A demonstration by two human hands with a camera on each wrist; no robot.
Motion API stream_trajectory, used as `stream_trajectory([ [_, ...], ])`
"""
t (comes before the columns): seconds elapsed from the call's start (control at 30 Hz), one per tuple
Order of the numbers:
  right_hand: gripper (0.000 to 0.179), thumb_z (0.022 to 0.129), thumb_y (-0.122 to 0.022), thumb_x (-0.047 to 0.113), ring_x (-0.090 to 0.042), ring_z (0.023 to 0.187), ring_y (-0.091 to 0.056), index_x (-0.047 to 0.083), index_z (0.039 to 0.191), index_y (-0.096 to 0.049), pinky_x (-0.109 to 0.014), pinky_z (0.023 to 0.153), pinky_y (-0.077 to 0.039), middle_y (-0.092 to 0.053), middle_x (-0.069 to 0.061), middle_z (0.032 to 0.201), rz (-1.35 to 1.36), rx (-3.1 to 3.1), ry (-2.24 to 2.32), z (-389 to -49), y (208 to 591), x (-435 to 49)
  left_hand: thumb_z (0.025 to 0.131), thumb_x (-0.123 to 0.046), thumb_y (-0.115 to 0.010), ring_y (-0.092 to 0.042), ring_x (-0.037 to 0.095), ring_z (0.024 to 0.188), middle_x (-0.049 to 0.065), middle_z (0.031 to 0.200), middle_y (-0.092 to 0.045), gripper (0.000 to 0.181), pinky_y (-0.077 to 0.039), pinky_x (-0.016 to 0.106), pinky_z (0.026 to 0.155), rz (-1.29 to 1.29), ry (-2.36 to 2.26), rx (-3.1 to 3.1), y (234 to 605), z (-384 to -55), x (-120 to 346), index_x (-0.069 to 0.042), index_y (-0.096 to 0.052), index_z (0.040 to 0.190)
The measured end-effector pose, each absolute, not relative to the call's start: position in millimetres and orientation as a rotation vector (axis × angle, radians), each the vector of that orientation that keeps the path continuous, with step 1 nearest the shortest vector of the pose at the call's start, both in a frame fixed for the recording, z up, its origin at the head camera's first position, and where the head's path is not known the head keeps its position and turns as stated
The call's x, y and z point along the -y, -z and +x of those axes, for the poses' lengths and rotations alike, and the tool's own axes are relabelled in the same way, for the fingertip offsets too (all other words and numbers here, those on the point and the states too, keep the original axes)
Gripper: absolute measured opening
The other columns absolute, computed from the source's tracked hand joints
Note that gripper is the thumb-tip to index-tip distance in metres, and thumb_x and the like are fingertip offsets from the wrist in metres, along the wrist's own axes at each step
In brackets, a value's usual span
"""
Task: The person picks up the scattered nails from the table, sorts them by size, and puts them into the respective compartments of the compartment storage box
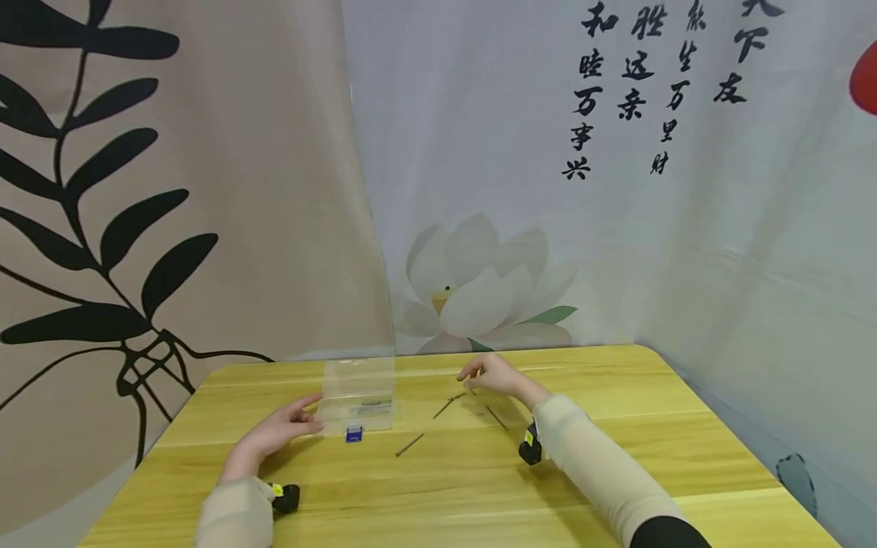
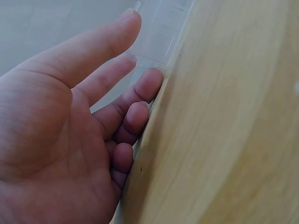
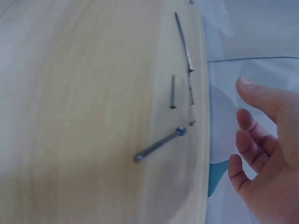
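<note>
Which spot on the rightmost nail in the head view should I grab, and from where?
Likely best: pinch the rightmost nail mid-shank, right hand coming down from above, thumb and finger on its two long sides. It lies flat on the table, slender and straight, with no other nail touching its shank.

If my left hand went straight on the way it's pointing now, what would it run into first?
Your left hand would likely meet the clear plastic box first, at its left side. The fingertips appear right by that edge, though whether they touch is hard to tell.
</note>
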State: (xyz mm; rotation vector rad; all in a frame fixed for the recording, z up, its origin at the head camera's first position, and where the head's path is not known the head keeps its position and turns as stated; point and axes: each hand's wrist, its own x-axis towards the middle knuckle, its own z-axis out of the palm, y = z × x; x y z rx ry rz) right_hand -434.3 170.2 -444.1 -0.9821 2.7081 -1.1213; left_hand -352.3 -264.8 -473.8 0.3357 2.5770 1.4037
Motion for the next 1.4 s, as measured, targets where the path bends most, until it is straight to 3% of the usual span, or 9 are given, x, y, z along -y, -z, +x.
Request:
stream_trajectory([
  [0.3, 0.015, 0.086, -0.072, 0.009, -0.017, 0.089, -0.055, 0.008, 0.101, -0.077, -0.036, 0.075, -0.046, -0.064, 0.001, 0.099, -0.940, -2.729, 1.071, -441.6, 462.5, -160.8, 0.093, -0.025, -0.067, -0.050, 0.021, 0.096, 0.010, 0.104, -0.054, 0.071, -0.038, 0.046, 0.090, 0.317, -1.383, -2.597, 475.2, -352.1, 266.1, -0.001, -0.031, 0.150],
  [0.7, 0.011, 0.082, -0.077, 0.006, -0.016, 0.083, -0.052, 0.007, 0.093, -0.078, -0.036, 0.075, -0.045, -0.060, 0.000, 0.087, -0.913, -2.757, 1.010, -438.9, 460.2, -148.2, 0.092, -0.024, -0.068, -0.051, 0.021, 0.096, 0.010, 0.103, -0.055, 0.071, -0.038, 0.045, 0.092, 0.343, -1.425, -2.586, 473.5, -353.8, 264.4, 0.000, -0.032, 0.149],
  [1.4, 0.007, 0.080, -0.078, 0.005, -0.014, 0.082, -0.053, 0.009, 0.087, -0.078, -0.034, 0.075, -0.047, -0.061, 0.000, 0.090, -0.882, -2.762, 0.963, -441.1, 466.8, -139.8, 0.092, -0.025, -0.068, -0.050, 0.021, 0.095, 0.009, 0.102, -0.055, 0.071, -0.038, 0.040, 0.088, 0.329, -1.407, -2.617, 476.5, -354.4, 266.5, -0.002, -0.033, 0.149],
])
